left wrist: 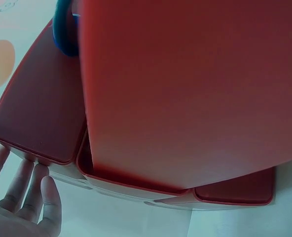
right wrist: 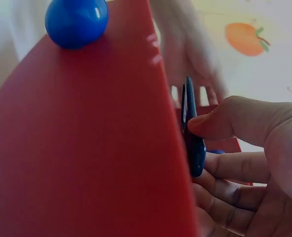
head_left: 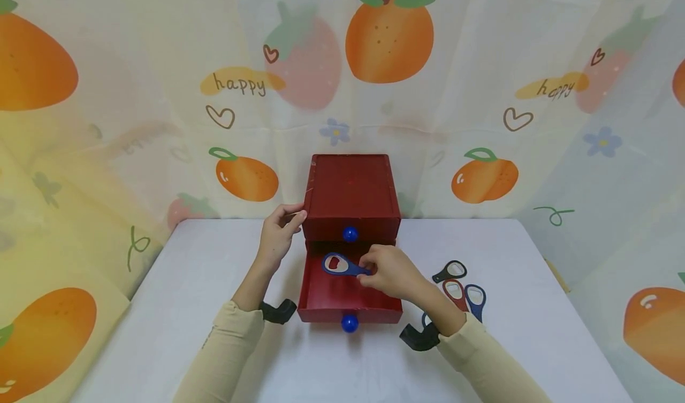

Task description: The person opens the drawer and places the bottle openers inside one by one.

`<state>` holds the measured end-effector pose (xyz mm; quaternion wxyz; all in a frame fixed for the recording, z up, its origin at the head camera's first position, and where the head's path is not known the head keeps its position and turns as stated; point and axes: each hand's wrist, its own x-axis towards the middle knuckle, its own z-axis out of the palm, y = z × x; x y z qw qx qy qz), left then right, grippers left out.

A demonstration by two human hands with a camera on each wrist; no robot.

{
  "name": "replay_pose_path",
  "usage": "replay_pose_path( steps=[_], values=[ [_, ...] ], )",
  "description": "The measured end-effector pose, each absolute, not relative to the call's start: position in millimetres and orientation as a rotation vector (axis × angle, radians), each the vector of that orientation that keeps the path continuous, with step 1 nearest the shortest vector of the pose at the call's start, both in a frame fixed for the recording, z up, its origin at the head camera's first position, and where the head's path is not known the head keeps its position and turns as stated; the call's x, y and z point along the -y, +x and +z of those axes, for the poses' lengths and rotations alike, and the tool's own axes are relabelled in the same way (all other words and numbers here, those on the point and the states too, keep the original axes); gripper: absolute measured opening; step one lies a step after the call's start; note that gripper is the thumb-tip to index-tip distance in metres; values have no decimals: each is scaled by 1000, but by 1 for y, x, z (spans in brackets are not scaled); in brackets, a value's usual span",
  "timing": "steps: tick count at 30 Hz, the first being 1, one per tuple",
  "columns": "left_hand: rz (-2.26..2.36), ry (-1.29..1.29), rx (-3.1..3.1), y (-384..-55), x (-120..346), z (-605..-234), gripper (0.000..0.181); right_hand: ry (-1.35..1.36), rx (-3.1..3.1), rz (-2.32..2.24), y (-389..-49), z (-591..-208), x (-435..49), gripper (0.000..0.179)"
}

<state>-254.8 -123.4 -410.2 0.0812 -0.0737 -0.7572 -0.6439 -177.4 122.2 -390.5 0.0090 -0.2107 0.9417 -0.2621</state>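
A small red two-drawer cabinet (head_left: 350,186) stands on the table with its lower drawer (head_left: 326,299) pulled out. My left hand (head_left: 278,230) rests against the cabinet's left side, fingers (left wrist: 25,187) extended along its edge. Over the open drawer, my right hand (head_left: 393,272) pinches a blue bottle opener (head_left: 336,264) by its narrow end, between thumb and fingers. Its oval ring head points left, and red shows through the hole. In the right wrist view the opener (right wrist: 194,148) appears edge-on, just behind the drawer front (right wrist: 111,138).
Right of the cabinet lie several more bottle openers: a black one (head_left: 451,270), a red one (head_left: 453,292) and blue ones (head_left: 475,299), one partly behind the right forearm. Blue round knobs (head_left: 349,323) stick out from the drawer fronts. A fruit-print cloth (head_left: 374,117) hangs behind the table.
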Motion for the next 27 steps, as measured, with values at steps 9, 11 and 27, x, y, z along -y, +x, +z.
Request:
replay_pose_path(
  steps=[9, 11, 27],
  values=[
    [-1921, -206, 2274, -255, 124, -411, 35, -702, -2864, -708, -178, -404, -103, 23],
    [-1925, -202, 2273, -255, 124, -411, 35, -705, -2855, -658, -179, -405, -99, 23],
    [-1930, -210, 2281, -255, 124, -410, 35, -639, -2850, -457, -185, -423, -76, 17]
  ],
)
